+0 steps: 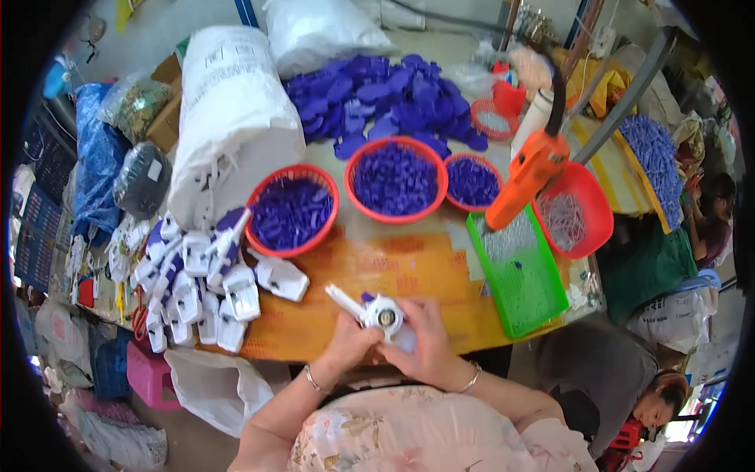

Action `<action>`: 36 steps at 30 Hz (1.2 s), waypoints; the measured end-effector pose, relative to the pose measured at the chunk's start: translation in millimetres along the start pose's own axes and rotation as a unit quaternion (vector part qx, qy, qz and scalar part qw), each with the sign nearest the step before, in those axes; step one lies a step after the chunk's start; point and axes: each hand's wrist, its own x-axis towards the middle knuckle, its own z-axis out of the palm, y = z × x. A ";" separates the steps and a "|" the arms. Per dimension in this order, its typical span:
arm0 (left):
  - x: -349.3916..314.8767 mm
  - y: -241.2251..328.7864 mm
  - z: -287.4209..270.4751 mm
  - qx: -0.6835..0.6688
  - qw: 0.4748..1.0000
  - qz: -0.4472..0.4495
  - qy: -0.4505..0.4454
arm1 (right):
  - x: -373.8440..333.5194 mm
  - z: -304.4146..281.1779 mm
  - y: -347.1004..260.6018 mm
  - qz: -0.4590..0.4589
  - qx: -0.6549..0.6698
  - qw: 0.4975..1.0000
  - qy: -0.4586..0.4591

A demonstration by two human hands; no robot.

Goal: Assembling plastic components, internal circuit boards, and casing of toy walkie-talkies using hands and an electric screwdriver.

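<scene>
Both hands meet at the near edge of the table around a white plastic housing [387, 316]. It has a round socket facing up, a long thin arm pointing to the upper left, and a small purple piece beside the socket. My left hand [351, 340] grips its left side, fingers closed. On the other side my right hand [429, 338] wraps round it, with the fingertips partly hidden. An orange electric screwdriver [528, 175] hangs tip down to the right, over a green tray [533, 311] of small metal screws. Several white and purple housings [189, 287] are heaped at the left.
Red baskets of small purple parts, one left [296, 252], one central [399, 218] and one smaller [465, 208], stand beyond my hands. A red bowl [604, 224] holds pale pins. Behind lie purple plates [377, 90] and a white sack [232, 102]. A person [602, 374] bends down at the right.
</scene>
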 end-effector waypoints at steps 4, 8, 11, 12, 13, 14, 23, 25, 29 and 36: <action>3.6 21.8 8.3 -0.005 1.000 -0.020 0.000 | 11.9 -5.4 -0.7 -0.024 -0.033 0.999 0.015; 13.5 18.0 6.4 -0.047 0.996 0.068 -0.016 | 26.5 -10.2 -6.2 -0.007 0.013 1.000 -0.022; 13.0 12.7 4.0 -0.060 0.993 0.096 -0.035 | 22.7 -11.4 -0.4 0.022 0.013 0.998 -0.057; 10.6 13.6 3.8 -0.051 0.995 0.080 -0.038 | 23.7 -13.0 -0.3 0.039 0.020 0.997 -0.068; 10.3 8.3 4.4 -0.052 0.992 0.110 -0.030 | 20.7 -11.8 3.4 0.046 0.027 0.996 -0.077; 8.5 7.8 3.9 -0.044 0.993 0.105 -0.031 | 18.3 -8.5 4.5 0.057 0.051 0.995 -0.063; 1.6 9.2 2.8 -0.016 0.996 0.061 -0.065 | 4.6 -7.1 10.6 0.058 0.055 0.996 -0.037; -0.5 18.1 4.4 0.027 0.995 0.078 -0.064 | 8.1 -8.4 9.0 0.043 0.041 0.998 -0.026; -12.7 24.9 -0.9 -0.060 0.998 0.011 -0.001 | 11.6 -8.5 8.0 0.019 0.004 1.000 -0.021; -7.9 16.3 13.3 0.011 0.987 0.135 0.092 | 15.1 -9.1 6.0 -0.005 -0.046 0.999 -0.018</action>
